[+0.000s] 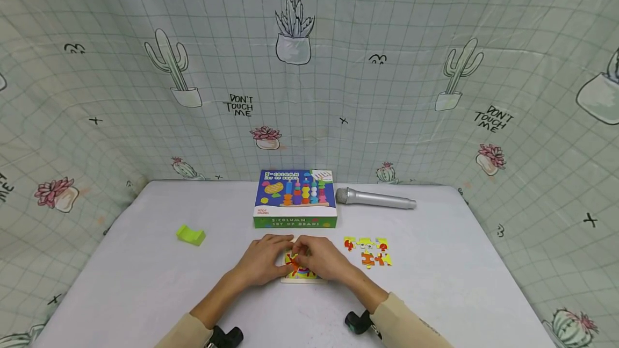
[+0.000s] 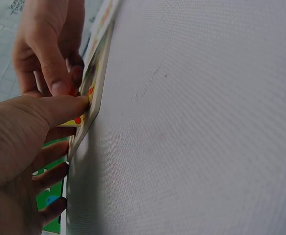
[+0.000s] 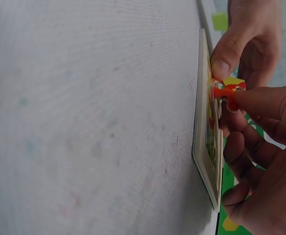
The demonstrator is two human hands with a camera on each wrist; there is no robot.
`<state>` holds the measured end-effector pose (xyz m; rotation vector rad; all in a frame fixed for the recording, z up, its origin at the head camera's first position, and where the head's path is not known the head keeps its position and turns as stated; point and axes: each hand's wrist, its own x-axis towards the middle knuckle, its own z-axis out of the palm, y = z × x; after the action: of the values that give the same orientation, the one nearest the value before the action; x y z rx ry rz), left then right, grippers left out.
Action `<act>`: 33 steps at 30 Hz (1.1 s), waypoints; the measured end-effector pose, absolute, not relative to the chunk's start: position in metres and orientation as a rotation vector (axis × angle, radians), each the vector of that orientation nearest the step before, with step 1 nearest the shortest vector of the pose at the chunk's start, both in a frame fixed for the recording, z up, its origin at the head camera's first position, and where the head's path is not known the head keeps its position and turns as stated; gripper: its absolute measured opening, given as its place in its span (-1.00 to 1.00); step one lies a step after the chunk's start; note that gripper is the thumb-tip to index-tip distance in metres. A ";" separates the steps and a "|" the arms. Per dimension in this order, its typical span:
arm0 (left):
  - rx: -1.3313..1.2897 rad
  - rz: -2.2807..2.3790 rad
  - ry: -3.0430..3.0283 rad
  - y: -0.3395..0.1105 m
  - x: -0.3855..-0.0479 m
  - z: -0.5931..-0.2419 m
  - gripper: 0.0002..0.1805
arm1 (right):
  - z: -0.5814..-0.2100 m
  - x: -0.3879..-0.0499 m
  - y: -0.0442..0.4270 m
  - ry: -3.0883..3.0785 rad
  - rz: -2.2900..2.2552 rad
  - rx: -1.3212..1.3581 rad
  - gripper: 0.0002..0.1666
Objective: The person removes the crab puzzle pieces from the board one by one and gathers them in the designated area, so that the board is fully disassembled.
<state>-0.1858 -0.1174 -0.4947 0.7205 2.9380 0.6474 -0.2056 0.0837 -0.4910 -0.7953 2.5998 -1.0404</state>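
Observation:
A jigsaw puzzle board with a pale wooden rim lies flat on the table, a colourful picture partly filled in. My left hand holds it at the left side, thumb pressing on the picture and fingers along the edge. From the right, my right hand reaches over the board. In the right wrist view its thumb and fingertips pinch an orange-red puzzle piece just at the board's surface. Close by, a yellow-and-red piece stands raised near the left thumb. Fingers hide much of the picture.
Several loose puzzle pieces lie right of the board. Behind it stands a bead-set box, with a silver toy microphone beside it. A lime-green block sits at the left. A patterned cloth hangs behind the table.

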 end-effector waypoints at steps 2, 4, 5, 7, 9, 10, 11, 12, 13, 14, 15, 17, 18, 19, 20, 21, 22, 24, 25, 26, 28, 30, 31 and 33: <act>0.724 0.642 2.941 -0.118 -0.186 -0.495 -0.42 | -0.490 -0.205 0.084 2.594 -1.046 -0.794 -0.94; 0.726 0.638 2.943 -0.118 -0.186 -0.495 -0.41 | -0.490 -0.204 0.084 2.589 -1.049 -0.791 -0.94; 0.728 0.639 2.943 -0.118 -0.186 -0.495 -0.41 | -0.490 -0.204 0.084 2.588 -1.051 -0.790 -0.94; 0.729 0.640 2.943 -0.118 -0.186 -0.495 -0.40 | -0.490 -0.204 0.084 2.585 -1.057 -0.792 -0.93; 0.728 0.642 2.941 -0.118 -0.187 -0.495 -0.40 | -0.489 -0.204 0.084 2.578 -1.066 -0.792 -0.93; 0.726 0.644 2.940 -0.118 -0.187 -0.495 -0.40 | -0.489 -0.204 0.084 2.573 -1.074 -0.789 -0.92; 0.725 0.644 2.938 -0.118 -0.187 -0.495 -0.40 | -0.488 -0.204 0.085 2.567 -1.081 -0.784 -0.92; 0.724 0.645 2.936 -0.117 -0.187 -0.495 -0.40 | -0.487 -0.205 0.085 2.561 -1.088 -0.777 -0.92; 0.722 0.645 2.935 -0.117 -0.187 -0.495 -0.40 | -0.486 -0.205 0.085 2.557 -1.093 -0.771 -0.92; 0.721 0.645 2.933 -0.117 -0.187 -0.495 -0.40 | -0.486 -0.205 0.086 2.554 -1.096 -0.764 -0.92; 0.719 0.645 2.932 -0.117 -0.187 -0.494 -0.40 | -0.485 -0.205 0.087 2.550 -1.102 -0.757 -0.91; 0.714 0.644 2.929 -0.117 -0.187 -0.494 -0.41 | -0.484 -0.206 0.088 2.550 -1.103 -0.747 -0.91; 0.710 0.643 2.927 -0.117 -0.187 -0.494 -0.41 | -0.484 -0.206 0.090 2.552 -1.103 -0.743 -0.91; 0.706 0.641 2.925 -0.117 -0.187 -0.494 -0.42 | -0.484 -0.206 0.091 2.554 -1.106 -0.743 -0.91; 0.704 0.640 2.923 -0.117 -0.187 -0.493 -0.43 | -0.484 -0.207 0.092 2.554 -1.109 -0.741 -0.91; 0.703 0.638 2.922 -0.117 -0.188 -0.493 -0.44 | -0.484 -0.207 0.093 2.552 -1.113 -0.739 -0.91; 0.702 0.636 2.921 -0.117 -0.188 -0.493 -0.45 | -0.484 -0.207 0.094 2.556 -1.113 -0.736 -0.91; 0.705 0.631 2.921 -0.117 -0.188 -0.493 -0.47 | -0.484 -0.208 0.096 2.557 -1.116 -0.727 -0.93; 0.707 0.630 2.920 -0.117 -0.188 -0.493 -0.47 | -0.485 -0.208 0.097 2.557 -1.119 -0.726 -0.94; 0.710 0.630 2.920 -0.117 -0.188 -0.492 -0.47 | -0.484 -0.209 0.098 2.555 -1.120 -0.719 -0.95; 0.714 0.632 2.922 -0.117 -0.188 -0.493 -0.47 | -0.484 -0.209 0.100 2.557 -1.122 -0.712 -0.95; 0.718 0.637 2.923 -0.117 -0.187 -0.493 -0.46 | -0.483 -0.209 0.103 2.559 -1.126 -0.707 -0.95; 0.719 0.641 2.923 -0.117 -0.187 -0.493 -0.46 | -0.482 -0.208 0.104 2.565 -1.124 -0.703 -0.95; 0.721 0.642 2.925 -0.117 -0.187 -0.493 -0.46 | -0.481 -0.208 0.107 2.578 -1.115 -0.693 -0.93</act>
<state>-0.1866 -0.1169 -0.4933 0.7212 2.9245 0.6416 -0.2082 0.1074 -0.4814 -0.6927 2.5784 -1.1154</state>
